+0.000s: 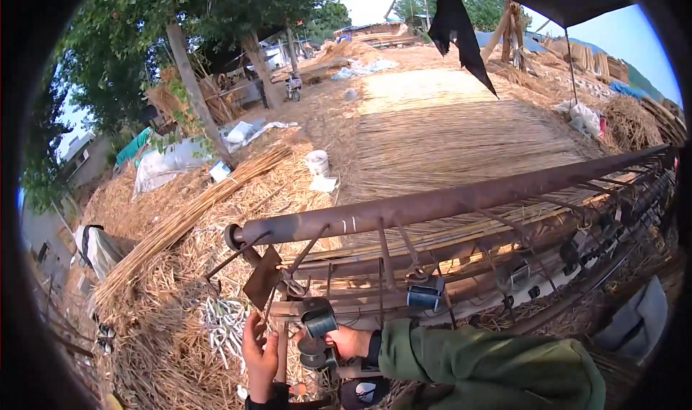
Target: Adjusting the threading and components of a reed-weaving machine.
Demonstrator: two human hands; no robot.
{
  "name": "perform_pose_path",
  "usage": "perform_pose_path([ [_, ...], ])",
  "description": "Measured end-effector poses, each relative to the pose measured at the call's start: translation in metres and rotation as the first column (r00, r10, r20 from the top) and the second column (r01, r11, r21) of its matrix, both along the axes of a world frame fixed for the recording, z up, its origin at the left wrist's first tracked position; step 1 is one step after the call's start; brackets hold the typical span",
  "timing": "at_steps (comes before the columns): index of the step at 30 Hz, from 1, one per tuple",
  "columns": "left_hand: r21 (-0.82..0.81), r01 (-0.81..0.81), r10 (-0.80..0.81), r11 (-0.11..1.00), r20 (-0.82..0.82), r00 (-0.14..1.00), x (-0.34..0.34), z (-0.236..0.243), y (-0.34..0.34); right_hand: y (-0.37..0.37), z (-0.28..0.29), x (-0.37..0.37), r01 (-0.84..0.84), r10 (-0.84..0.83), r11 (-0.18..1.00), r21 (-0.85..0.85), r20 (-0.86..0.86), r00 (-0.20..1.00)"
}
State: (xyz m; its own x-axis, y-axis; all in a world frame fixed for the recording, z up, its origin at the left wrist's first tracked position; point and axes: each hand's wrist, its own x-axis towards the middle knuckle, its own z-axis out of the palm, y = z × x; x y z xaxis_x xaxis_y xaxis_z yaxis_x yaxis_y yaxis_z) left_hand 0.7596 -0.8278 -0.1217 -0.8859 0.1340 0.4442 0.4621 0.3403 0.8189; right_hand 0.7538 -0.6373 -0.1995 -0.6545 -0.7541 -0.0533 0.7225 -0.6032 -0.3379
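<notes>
At the near left end of a reed-mat frame, my left hand is raised with its thumb and forefinger apart. It is just below a thin strand hanging under a rusty metal plate. My right hand reaches in from the right, a green sleeve on its arm, beside two dark wire spools, the upper spool and the lower spool. Its fingers are hidden behind the spools, so its grip does not show. Above both hands runs a thick brown pipe with hooked rods.
More spools, including a blue-black one, hang along the frame to the right. Beyond the pipe stretches a wide reed mat. A long reed bundle, a white bucket and loose straw lie at left. Dark cloth hangs overhead.
</notes>
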Motion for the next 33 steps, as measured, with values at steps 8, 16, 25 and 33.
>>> perform_pose_path([
  [8, -0.287, 0.172, -0.267, 0.942, -0.332, 0.905, 0.011, -0.02, 0.049, -0.061, 0.006, 0.092, -0.326, 0.169, 0.939, -0.108, -0.679, 0.714],
  [16, 0.212, -0.066, 0.055, 0.975, 0.055, 0.997, -0.015, -0.036, -0.015, -0.007, 0.084, 0.086, -0.355, 0.26, 0.933, -0.051, -0.585, 0.768],
  [25, 0.425, 0.49, -0.641, 0.761, 0.609, 0.467, 0.039, 0.007, 0.012, 0.088, 0.045, 0.03, -0.162, 0.64, 0.763, 0.625, -0.701, 0.315],
  [33, 0.956, 0.199, -0.701, 0.215, 0.01, 0.713, -0.034, -0.028, 0.008, 0.027, 0.051, 0.034, -0.058, 0.465, 0.801, 0.596, -0.557, 0.688],
])
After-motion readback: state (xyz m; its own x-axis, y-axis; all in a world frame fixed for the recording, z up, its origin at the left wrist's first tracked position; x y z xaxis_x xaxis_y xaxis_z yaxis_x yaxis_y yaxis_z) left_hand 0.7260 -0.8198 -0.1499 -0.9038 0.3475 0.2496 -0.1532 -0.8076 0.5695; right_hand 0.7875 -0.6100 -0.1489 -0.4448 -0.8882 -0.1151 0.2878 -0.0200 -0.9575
